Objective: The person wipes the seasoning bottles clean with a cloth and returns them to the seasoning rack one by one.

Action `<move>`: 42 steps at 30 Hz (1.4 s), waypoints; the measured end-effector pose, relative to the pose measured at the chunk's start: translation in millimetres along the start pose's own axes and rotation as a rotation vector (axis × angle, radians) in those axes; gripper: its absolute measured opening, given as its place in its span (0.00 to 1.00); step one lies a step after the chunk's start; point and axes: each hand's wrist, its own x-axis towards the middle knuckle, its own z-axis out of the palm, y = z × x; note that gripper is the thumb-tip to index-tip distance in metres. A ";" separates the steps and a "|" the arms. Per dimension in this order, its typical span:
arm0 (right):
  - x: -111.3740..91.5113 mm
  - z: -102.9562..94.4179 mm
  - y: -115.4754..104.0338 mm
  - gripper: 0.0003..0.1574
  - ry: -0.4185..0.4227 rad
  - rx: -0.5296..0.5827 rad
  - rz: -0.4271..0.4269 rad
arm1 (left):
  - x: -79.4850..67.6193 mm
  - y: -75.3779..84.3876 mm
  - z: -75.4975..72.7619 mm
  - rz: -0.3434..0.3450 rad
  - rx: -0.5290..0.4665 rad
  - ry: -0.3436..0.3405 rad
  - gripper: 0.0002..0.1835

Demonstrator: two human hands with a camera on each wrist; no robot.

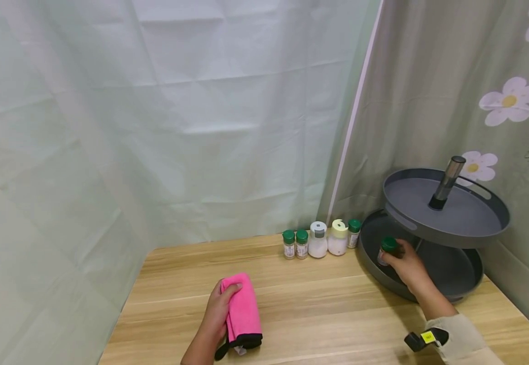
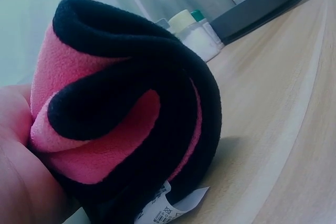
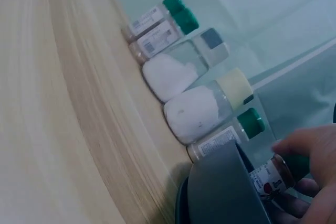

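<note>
Green-capped jar (image 1: 385, 250), one: pinched by the right hand (image 1: 409, 266), at ten o'clock from it, long axis near upright. Location: inside the rim of the grey lower tray (image 1: 453, 266), nine o'clock side; contact with its floor cannot be told. Left hand (image 1: 216, 310): farther, at eight o'clock from jar, gripping folded pink cloth (image 1: 244, 310) above worktop (image 1: 319, 309).

Lower right of head view: pale beige sleeve (image 1: 465, 339), softly creased; black strap (image 1: 441, 334) near its end, black block (image 1: 414, 341), yellow label (image 1: 427, 337), dark marking.
</note>
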 end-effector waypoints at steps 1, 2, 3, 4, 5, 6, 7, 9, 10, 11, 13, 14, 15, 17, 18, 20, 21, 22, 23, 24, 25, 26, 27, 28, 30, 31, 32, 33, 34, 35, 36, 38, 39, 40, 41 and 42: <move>-1.4 0.0 -0.3 0.46 0.016 0.019 0.007 | -0.1 0.2 -0.1 0.001 0.000 0.001 0.15; -2.9 0.1 -0.8 0.46 0.039 0.042 0.016 | -0.2 0.4 -0.1 0.002 0.002 0.002 0.15; -4.8 0.4 -1.4 0.46 0.069 0.059 0.025 | -0.3 0.6 -0.1 0.003 0.004 0.002 0.15; -7.1 0.7 -2.3 0.46 0.103 0.076 0.034 | -0.4 0.8 -0.1 0.004 0.005 0.001 0.15; -9.6 1.1 -3.2 0.45 0.142 0.091 0.043 | -0.5 0.9 -0.1 0.004 0.007 0.000 0.14; -11.6 1.5 -4.1 0.43 0.186 0.111 0.048 | -0.4 1.0 -0.2 0.004 0.008 -0.001 0.14; -14.1 2.1 -5.2 0.41 0.232 0.127 0.051 | -0.4 1.1 -0.2 0.004 0.010 -0.002 0.14; -18.9 2.7 -8.4 0.38 0.316 0.150 0.050 | -0.1 1.2 -0.3 0.003 0.011 -0.004 0.14; -21.0 2.6 -9.9 0.37 0.348 0.156 0.049 | -0.1 1.3 -0.4 0.002 0.010 -0.005 0.13; -22.8 2.4 -11.9 0.35 0.375 0.164 0.050 | 0.0 1.4 -0.3 0.002 0.007 -0.005 0.13; -27.1 2.2 -16.9 0.32 0.401 0.172 0.048 | -0.3 2.0 0.0 0.002 0.005 -0.003 0.12; -29.3 2.4 -19.6 0.30 0.401 0.173 0.045 | -0.6 2.3 0.3 0.003 0.004 -0.002 0.12; -31.4 3.0 -22.2 0.29 0.392 0.174 0.033 | -1.0 2.7 0.5 0.003 0.003 -0.001 0.12; -35.0 5.9 -27.8 0.27 0.360 0.183 -0.002 | -1.8 3.4 1.0 0.005 -0.001 0.000 0.13; -36.5 8.1 -30.4 0.26 0.339 0.191 -0.028 | -2.1 3.6 1.1 0.005 0.000 0.001 0.13; -38.3 13.4 -34.7 0.25 0.296 0.208 -0.084 | -2.4 3.8 1.2 0.005 -0.001 0.003 0.13; -38.6 16.3 -36.8 0.24 0.273 0.222 -0.112 | -2.4 3.8 1.1 0.006 -0.005 0.005 0.13; -38.6 19.2 -38.7 0.23 0.252 0.227 -0.130 | -2.4 3.8 1.0 0.007 -0.008 0.006 0.13; -38.4 22.1 -40.6 0.21 0.235 0.227 -0.148 | -2.3 3.7 1.0 0.008 -0.010 0.008 0.13; -38.2 25.2 -42.6 0.21 0.219 0.222 -0.165 | -2.3 3.7 0.9 0.008 -0.010 0.010 0.13; -37.9 28.4 -44.4 0.20 0.201 0.214 -0.182 | -2.3 3.7 0.8 0.009 -0.012 0.012 0.13; -37.6 31.7 -46.3 0.20 0.184 0.205 -0.197 | -2.5 3.7 0.8 0.010 -0.012 0.013 0.13; -37.0 35.2 -48.0 0.20 0.163 0.203 -0.213 | -2.7 3.7 0.8 0.010 -0.012 0.013 0.13; -36.4 38.7 -49.5 0.21 0.139 0.196 -0.231 | -2.7 3.7 0.7 0.009 -0.008 0.012 0.13; -34.9 46.3 -52.8 0.21 0.081 0.201 -0.266 | -3.0 3.7 0.7 0.006 -0.005 0.011 0.13; -34.0 50.2 -54.5 0.22 0.051 0.205 -0.285 | -3.0 3.7 0.6 0.003 -0.005 0.012 0.13; -32.6 54.2 -56.3 0.22 0.021 0.211 -0.301 | -3.0 3.6 0.4 0.002 -0.005 0.012 0.13; -31.1 58.2 -58.2 0.22 -0.007 0.215 -0.320 | -2.8 3.4 0.2 0.000 -0.006 0.013 0.13; -29.7 62.1 -60.0 0.21 -0.032 0.215 -0.336 | -2.7 3.2 0.0 0.000 -0.006 0.015 0.13; -28.1 66.0 -62.1 0.21 -0.050 0.209 -0.351 | -2.5 3.0 -0.1 0.000 -0.008 0.016 0.13; -26.5 69.7 -64.2 0.21 -0.060 0.195 -0.368 | -2.2 2.8 -0.3 0.001 -0.009 0.016 0.14; -23.7 76.5 -68.9 0.21 -0.076 0.164 -0.389 | -1.6 2.3 -0.5 0.004 -0.011 0.016 0.14; -22.3 79.8 -71.3 0.21 -0.078 0.138 -0.399 | -1.4 2.1 -0.5 0.005 -0.011 0.014 0.14; -20.9 83.1 -73.7 0.22 -0.079 0.118 -0.413 | -1.1 1.9 -0.5 0.006 -0.011 0.013 0.14; -19.6 86.2 -76.4 0.22 -0.078 0.094 -0.428 | -0.9 1.7 -0.5 0.006 -0.012 0.011 0.14; -18.0 89.2 -79.1 0.23 -0.076 0.074 -0.443 | -0.6 1.5 -0.5 0.005 -0.013 0.008 0.14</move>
